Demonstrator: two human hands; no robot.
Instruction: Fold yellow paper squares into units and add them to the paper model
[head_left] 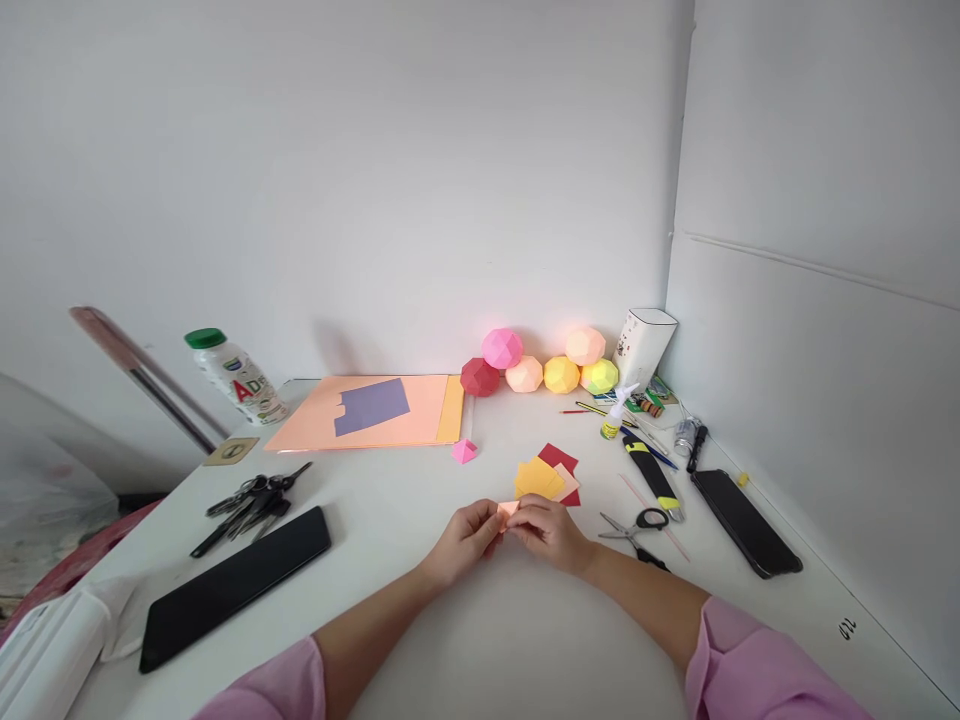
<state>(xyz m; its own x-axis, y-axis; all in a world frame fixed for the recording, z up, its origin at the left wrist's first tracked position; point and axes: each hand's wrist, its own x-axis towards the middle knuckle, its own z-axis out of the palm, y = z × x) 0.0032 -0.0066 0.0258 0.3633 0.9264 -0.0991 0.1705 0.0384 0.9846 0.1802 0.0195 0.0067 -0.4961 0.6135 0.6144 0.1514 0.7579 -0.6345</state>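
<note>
A small peach paper piece (pixel 508 511) is pinched between my two hands over the white table. My left hand (pixel 469 537) grips its left side with thumb and fingers. On the opposite side, my right hand (pixel 551 530) holds the piece between its fingertips, partly covering it. Just beyond the hands lie several cut paper pieces, yellow (pixel 538 478), dark red (pixel 559 458) and light peach (pixel 568 484), overlapping each other. A small pink folded paper shape (pixel 464 451) sits farther back, left of them.
Several faceted paper balls (pixel 523 374) stand against the wall. Scissors (pixel 639 530), a utility knife (pixel 652 474), a glue bottle (pixel 613 418) and a black phone (pixel 745 522) lie right. Keys (pixel 255 502), a black slab (pixel 236 588), paper sheets (pixel 300 420) and a white bottle (pixel 236 380) are left.
</note>
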